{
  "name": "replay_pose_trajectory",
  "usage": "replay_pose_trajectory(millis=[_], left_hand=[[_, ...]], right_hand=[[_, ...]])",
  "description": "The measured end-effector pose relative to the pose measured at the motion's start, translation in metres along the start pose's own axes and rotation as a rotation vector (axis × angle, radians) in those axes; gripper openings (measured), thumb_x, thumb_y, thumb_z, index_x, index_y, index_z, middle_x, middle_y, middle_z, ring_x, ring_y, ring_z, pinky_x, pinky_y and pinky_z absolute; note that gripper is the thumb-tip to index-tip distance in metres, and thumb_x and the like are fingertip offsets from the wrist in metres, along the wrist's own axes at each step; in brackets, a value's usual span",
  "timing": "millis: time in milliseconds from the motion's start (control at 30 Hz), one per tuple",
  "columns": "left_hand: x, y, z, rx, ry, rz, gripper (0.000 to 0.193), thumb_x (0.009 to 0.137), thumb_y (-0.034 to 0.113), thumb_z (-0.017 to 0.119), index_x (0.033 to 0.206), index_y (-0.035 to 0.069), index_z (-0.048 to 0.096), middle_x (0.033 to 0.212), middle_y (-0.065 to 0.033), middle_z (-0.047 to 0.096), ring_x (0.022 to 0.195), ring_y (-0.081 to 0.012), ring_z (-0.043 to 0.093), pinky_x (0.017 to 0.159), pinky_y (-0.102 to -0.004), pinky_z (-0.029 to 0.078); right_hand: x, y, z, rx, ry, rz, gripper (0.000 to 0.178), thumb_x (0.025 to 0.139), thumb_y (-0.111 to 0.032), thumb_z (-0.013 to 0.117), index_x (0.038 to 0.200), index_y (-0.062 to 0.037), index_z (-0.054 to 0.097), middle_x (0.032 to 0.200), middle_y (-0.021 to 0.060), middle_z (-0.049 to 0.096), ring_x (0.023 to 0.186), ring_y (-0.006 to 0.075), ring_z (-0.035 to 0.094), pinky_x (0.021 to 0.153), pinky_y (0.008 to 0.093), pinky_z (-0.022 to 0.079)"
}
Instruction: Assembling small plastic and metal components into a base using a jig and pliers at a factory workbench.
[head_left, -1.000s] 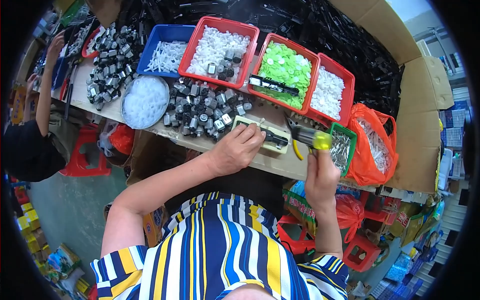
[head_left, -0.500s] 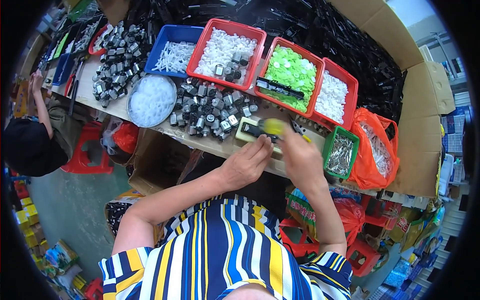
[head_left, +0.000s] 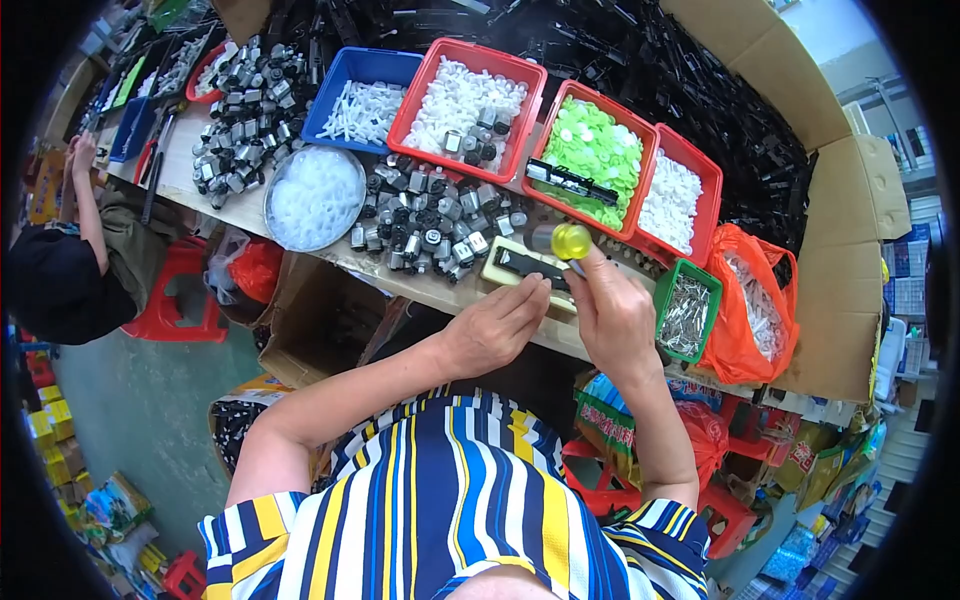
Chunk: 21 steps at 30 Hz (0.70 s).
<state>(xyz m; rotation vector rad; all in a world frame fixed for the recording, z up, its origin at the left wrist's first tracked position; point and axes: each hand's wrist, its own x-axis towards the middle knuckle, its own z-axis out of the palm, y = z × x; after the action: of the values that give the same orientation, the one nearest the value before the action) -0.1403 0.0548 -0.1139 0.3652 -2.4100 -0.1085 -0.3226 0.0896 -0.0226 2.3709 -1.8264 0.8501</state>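
Note:
My right hand (head_left: 616, 312) is closed around the handle of a small mallet (head_left: 571, 241) with a yellow head, raised just above the bench. Beneath it, a long black plastic part (head_left: 522, 264) lies in a cream-coloured block (head_left: 492, 272). My left hand (head_left: 497, 326) rests at the near side of the block, its fingers pressed together and their tips on the black part. Whatever those fingertips may pinch is hidden. Another black part (head_left: 572, 181) lies across the red bin of green discs (head_left: 590, 140).
Small motors (head_left: 430, 222) are heaped left of the block, beside a round dish of translucent pieces (head_left: 315, 198). Red bins (head_left: 405, 140) and a blue bin (head_left: 312, 125) of white parts stand behind. A green tray of metal pins (head_left: 686, 312) and an orange bag (head_left: 735, 350) lie right. Another person (head_left: 70, 270) sits far left.
The mallet has moved slightly right and is no longer blurred, with my right hand shifting right too. My left hand stays at the block. The whole view has shifted slightly.

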Motion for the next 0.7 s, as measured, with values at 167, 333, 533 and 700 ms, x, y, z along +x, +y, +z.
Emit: replay_pose_trajectory(millis=[167, 333, 533, 700], left_hand=[[-0.01, -0.003, -0.008, -0.031, -0.006, -0.032, 0.038, 0.08, 0.007, 0.061, 0.113, -0.011, 0.066, 0.127, -0.0215, 0.063, 0.126, -0.0351, 0.059, 0.102, -0.041, 0.052], [-0.011, -0.009, -0.012, -0.03, -0.019, -0.085, 0.034, 0.082, 0.006, 0.062, 0.112, -0.009, 0.068, 0.125, -0.0193, 0.064, 0.124, -0.0342, 0.06, 0.1, -0.0406, 0.052], [0.002, -0.01, -0.019, -0.076, 0.008, -0.105, 0.034, 0.08, 0.002, 0.066, 0.113, -0.008, 0.067, 0.123, -0.0188, 0.064, 0.119, -0.034, 0.063, 0.096, -0.0403, 0.053], [0.013, -0.009, -0.001, -0.067, 0.018, -0.076, 0.035, 0.077, -0.001, 0.064, 0.11, -0.01, 0.067, 0.119, -0.0205, 0.063, 0.116, -0.036, 0.063, 0.096, -0.0424, 0.053]], right_hand=[[-0.014, 0.0, -0.02, -0.148, -0.232, 0.083, 0.037, 0.093, -0.015, 0.068, 0.127, -0.0055, 0.06, 0.076, 0.0122, 0.066, 0.066, 0.0322, 0.067, 0.058, 0.0436, 0.053], [-0.041, 0.003, -0.013, -0.112, -0.073, 0.061, 0.04, 0.09, -0.014, 0.071, 0.127, -0.0029, 0.06, 0.076, 0.0106, 0.065, 0.068, 0.0293, 0.067, 0.06, 0.0425, 0.051], [-0.051, 0.001, -0.007, -0.128, -0.087, 0.1, 0.038, 0.089, -0.017, 0.072, 0.124, -0.0063, 0.062, 0.067, 0.0097, 0.06, 0.057, 0.0301, 0.063, 0.055, 0.042, 0.05], [-0.056, 0.005, -0.024, -0.175, -0.081, 0.163, 0.038, 0.091, -0.013, 0.071, 0.126, -0.0018, 0.062, 0.074, 0.0127, 0.065, 0.062, 0.0299, 0.066, 0.055, 0.0407, 0.049]])
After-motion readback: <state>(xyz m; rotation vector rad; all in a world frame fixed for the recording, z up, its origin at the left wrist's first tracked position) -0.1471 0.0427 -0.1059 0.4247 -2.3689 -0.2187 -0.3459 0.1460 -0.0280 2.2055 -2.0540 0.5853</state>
